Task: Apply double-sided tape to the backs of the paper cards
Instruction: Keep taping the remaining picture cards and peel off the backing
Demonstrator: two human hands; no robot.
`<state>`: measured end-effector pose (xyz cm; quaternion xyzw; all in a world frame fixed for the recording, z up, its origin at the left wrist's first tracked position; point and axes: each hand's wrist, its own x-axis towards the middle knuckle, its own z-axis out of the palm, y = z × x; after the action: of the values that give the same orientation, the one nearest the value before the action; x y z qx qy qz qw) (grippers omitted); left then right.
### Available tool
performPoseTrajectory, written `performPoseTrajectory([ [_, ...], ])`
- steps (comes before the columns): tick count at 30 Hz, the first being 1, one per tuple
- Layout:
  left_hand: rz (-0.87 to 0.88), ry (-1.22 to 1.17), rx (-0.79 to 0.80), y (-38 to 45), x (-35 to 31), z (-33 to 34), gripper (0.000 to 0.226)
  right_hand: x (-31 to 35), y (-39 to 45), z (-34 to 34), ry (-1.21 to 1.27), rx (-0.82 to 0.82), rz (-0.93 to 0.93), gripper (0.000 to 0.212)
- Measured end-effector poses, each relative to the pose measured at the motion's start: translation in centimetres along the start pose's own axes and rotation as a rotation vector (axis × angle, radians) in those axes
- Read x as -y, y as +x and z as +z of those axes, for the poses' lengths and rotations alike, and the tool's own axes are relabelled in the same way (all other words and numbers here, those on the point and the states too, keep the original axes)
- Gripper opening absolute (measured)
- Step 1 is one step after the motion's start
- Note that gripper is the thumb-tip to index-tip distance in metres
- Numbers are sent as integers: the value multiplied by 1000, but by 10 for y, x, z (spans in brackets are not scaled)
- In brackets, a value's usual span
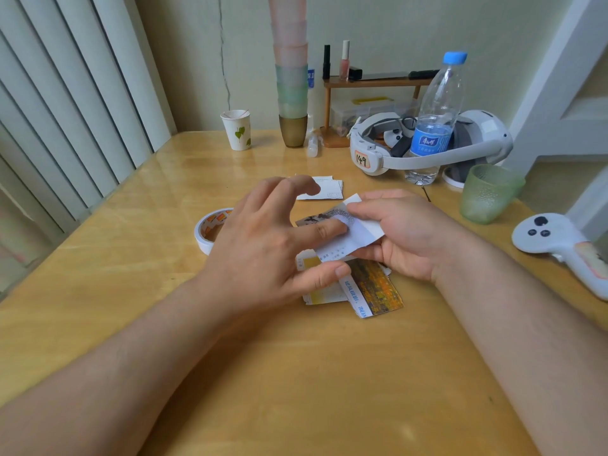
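Holding a paper card (353, 240) back-up above the near stack of cards (371, 287), the right hand (408, 235) grips its right edge while the left hand (273, 245) pinches it, forefinger pressing. Thin, light and floppy, it likely needs edge support. The tape roll (210, 228) lies left.

both hands on one card (353, 236) held white back up over card pile (371, 287). left hand (263, 251) index presses it, thumb at edge; right hand (401, 232) grips it. tape roll (210, 230) left, on table (296, 373).
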<state>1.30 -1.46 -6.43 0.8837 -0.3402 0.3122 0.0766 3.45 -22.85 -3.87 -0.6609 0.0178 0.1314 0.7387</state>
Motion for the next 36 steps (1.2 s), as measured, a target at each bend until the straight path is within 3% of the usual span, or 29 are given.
performPoseTrajectory([
  [4,-21,-10,-14,-1,0,0,57,2,2,-2,69,-45,-4,18],
  [18,-109,-46,13,-8,4,-1,53,3,1,-4,135,30,-15,28],
  [28,-126,-129,116,-9,7,6,62,4,0,-3,202,31,-26,26],
  [36,-137,-135,93,-10,3,7,63,4,-1,0,256,61,-14,29],
])
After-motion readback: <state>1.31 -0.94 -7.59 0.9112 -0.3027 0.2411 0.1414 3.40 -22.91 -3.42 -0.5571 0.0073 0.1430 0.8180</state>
